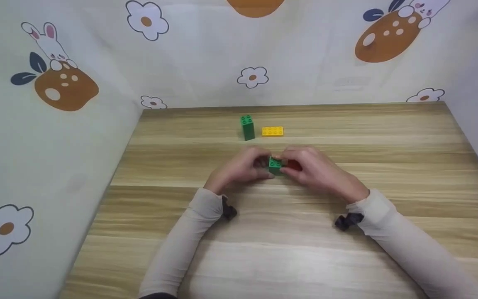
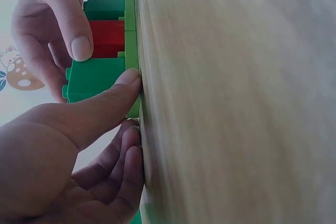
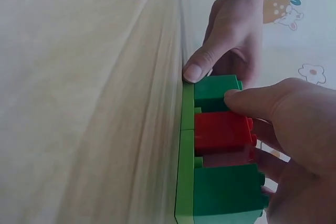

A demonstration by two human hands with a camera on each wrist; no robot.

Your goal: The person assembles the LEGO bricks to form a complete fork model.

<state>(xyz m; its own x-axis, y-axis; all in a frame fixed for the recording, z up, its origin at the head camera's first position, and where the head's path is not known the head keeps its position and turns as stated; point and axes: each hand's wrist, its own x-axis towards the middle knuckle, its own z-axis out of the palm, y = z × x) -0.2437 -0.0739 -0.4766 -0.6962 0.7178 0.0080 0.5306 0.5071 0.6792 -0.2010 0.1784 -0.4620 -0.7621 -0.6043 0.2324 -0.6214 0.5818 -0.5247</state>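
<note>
Two light green toy building plates [image 2: 131, 51] lie end to end flat on the wooden table, carrying a red brick [image 3: 220, 132] between two dark green bricks. My left hand [image 1: 243, 166] grips the end of the plates, its thumb at the plate's edge and its other fingers behind. My right hand [image 1: 315, 170] pinches the dark green brick [image 2: 97, 77] nearest the left hand, thumb on its upper side close to the red brick. The second dark green brick [image 3: 228, 190] stands at the right end, mostly hidden by the right hand in the head view.
Beyond the hands, a tall dark green brick stack [image 1: 248, 129] stands on the wooden table [image 1: 264, 257]. A yellow studded brick [image 1: 272, 131] lies to its right. Patterned cloth [image 1: 201, 54] hangs along the table's back edge and left side.
</note>
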